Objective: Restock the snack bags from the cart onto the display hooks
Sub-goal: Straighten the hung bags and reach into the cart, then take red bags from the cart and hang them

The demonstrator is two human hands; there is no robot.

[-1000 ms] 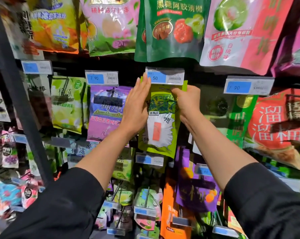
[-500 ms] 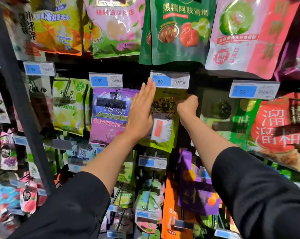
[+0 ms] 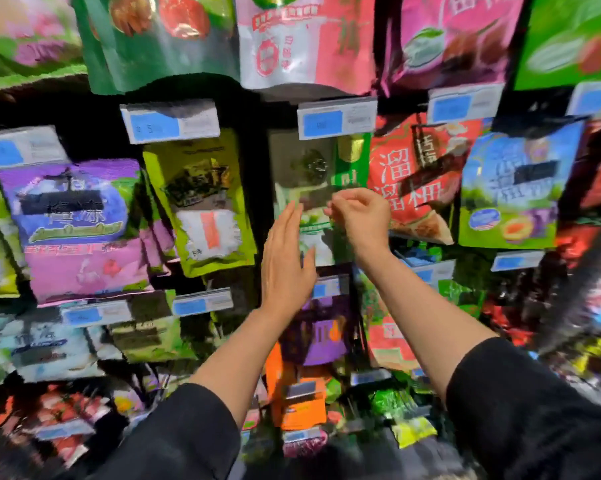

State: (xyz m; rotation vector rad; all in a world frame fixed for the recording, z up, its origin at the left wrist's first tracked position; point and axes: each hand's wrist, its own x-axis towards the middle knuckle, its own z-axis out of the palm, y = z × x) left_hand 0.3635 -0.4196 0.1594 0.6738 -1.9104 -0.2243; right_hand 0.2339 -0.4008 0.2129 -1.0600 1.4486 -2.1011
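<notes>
The lime-green snack bag [image 3: 202, 202] hangs from its hook under a blue-and-white price tag [image 3: 172, 121], with no hand on it. My left hand [image 3: 287, 258] is flat with straight fingers, right of that bag and in front of a dark green bag [image 3: 306, 168]. My right hand [image 3: 361, 216] hovers before the same dark green bag with its fingers curled; nothing shows between them. The picture is blurred. The cart is out of view.
Hanging snack bags fill the wall: a purple bag [image 3: 74, 230] at left, a red bag [image 3: 413, 174] and a blue-green bag [image 3: 513, 188] at right, larger bags in the row above, small packs on lower hooks. Price tags stick out from every hook.
Both hands have come off the lime-green bag, which stays on its hook. They moved right and down in front of the dark green bag. The view swung right.
</notes>
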